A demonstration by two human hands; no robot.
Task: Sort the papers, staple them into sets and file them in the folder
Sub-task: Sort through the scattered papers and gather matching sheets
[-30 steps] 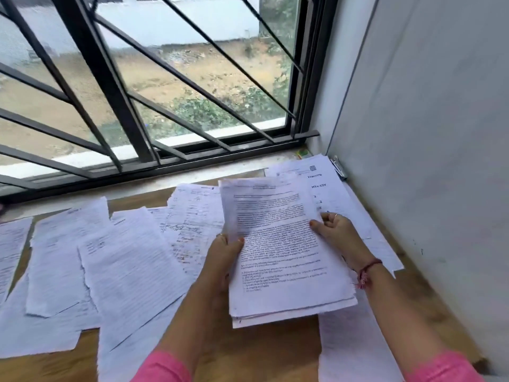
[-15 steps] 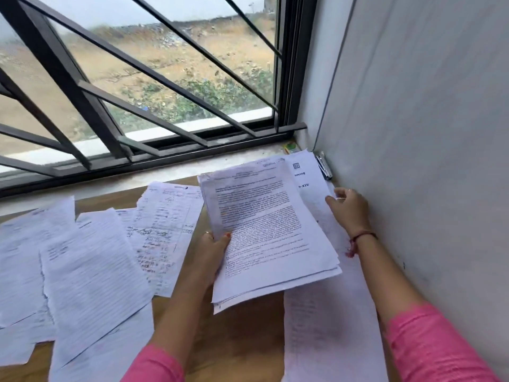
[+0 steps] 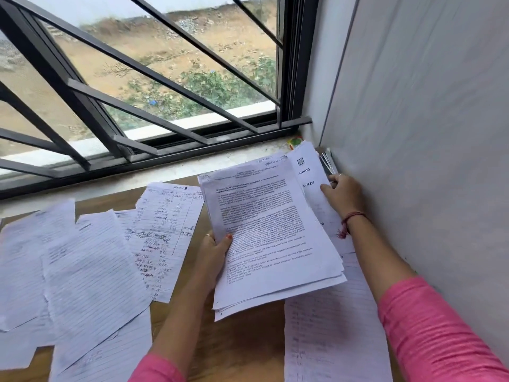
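Observation:
My left hand point(image 3: 213, 252) grips a stack of printed papers point(image 3: 272, 238) by its left edge and holds it tilted above the wooden table point(image 3: 242, 343). My right hand point(image 3: 344, 194) is off the stack, at the wall, with curled fingers on a printed sheet point(image 3: 308, 172) marked "XIV". Just beyond its fingertips a dark metal stapler-like tool point(image 3: 327, 161) lies against the wall. Whether the hand holds anything is unclear. No folder is in view.
Several loose handwritten sheets point(image 3: 91, 271) overlap across the left of the table, and one sheet full of figures point(image 3: 168, 230) lies beside the stack. Another lined sheet point(image 3: 330, 340) lies under my right forearm. The barred window point(image 3: 154, 111) is ahead, a wall point(image 3: 427, 161) close on the right.
My right hand let go of the stack's right edge and moved away to the far right, by the wall. My left hand now holds the stack alone. The view turned right.

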